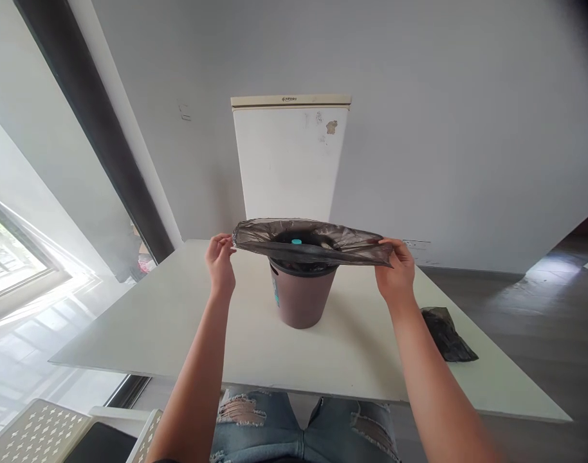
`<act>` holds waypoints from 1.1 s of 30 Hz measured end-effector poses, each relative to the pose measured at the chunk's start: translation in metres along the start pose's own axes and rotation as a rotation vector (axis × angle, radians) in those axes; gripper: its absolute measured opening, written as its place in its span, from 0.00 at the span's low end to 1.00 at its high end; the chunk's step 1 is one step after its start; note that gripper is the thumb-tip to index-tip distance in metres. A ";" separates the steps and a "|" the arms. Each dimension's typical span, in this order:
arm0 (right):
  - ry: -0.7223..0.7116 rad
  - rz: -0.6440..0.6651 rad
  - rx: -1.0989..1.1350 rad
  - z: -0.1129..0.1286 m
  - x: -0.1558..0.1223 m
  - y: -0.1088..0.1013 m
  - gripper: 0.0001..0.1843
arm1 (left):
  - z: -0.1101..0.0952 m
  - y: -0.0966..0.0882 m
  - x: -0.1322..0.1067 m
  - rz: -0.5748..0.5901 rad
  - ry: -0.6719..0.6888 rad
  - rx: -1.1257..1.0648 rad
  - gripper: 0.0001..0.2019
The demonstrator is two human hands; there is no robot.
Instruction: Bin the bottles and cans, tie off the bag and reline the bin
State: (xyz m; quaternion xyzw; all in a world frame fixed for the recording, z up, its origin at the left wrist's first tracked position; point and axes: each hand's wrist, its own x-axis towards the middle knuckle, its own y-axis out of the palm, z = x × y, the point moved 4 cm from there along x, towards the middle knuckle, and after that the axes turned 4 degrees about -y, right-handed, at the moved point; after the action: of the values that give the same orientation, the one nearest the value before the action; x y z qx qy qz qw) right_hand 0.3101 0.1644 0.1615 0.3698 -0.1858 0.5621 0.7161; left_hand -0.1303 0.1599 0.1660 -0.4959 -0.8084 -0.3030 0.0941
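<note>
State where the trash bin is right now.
In the head view, the trash bin stands centrally on the table, below and between the left hand and right hand.

We see thin, see-through plastic film in the bag, creased and glossy. The bin looks like smooth, matt plastic; the crumpled pouch is shiny, wrinkled plastic. Our table has a smooth, faintly satin top. We find the fridge smooth but scuffed, the wall matt, our jeans frayed denim.
</note>
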 end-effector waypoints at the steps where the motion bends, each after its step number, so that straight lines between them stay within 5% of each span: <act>1: 0.008 -0.050 0.012 -0.005 -0.003 -0.008 0.11 | 0.005 -0.002 -0.004 0.092 -0.016 0.040 0.12; 3: 0.042 -0.128 0.026 -0.015 -0.012 -0.020 0.17 | 0.014 0.001 -0.011 0.317 -0.045 0.068 0.23; 5: 0.138 -0.066 0.016 -0.024 -0.021 -0.021 0.36 | 0.019 0.007 -0.016 0.491 -0.072 0.037 0.33; 7: 0.295 0.174 -0.032 -0.031 -0.031 -0.009 0.52 | 0.020 0.018 -0.014 0.582 -0.085 0.005 0.38; 9: 0.400 0.420 -0.069 -0.031 -0.037 0.008 0.55 | 0.015 0.033 -0.008 0.615 -0.078 -0.007 0.40; 12: 0.361 0.524 -0.046 -0.018 -0.033 0.034 0.52 | -0.002 0.061 0.000 0.632 -0.082 0.008 0.37; 17: 0.234 0.410 -0.083 0.006 -0.022 0.069 0.42 | -0.037 0.093 -0.004 0.584 -0.050 0.052 0.21; 21: 0.125 0.211 -0.024 0.014 -0.018 0.075 0.19 | -0.046 0.095 -0.010 0.533 -0.075 -0.162 0.22; 27: 0.175 0.185 0.195 0.015 -0.005 0.074 0.13 | -0.042 0.097 -0.010 0.508 -0.159 -0.460 0.18; 33: 0.139 0.203 0.257 0.026 0.009 0.076 0.09 | -0.053 0.096 -0.003 0.411 -0.183 -0.460 0.16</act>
State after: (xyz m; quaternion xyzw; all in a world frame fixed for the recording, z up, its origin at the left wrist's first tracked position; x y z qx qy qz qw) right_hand 0.2453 0.1583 0.2096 0.3978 -0.0991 0.6748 0.6137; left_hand -0.0544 0.1577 0.2452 -0.6823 -0.6067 -0.4065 -0.0341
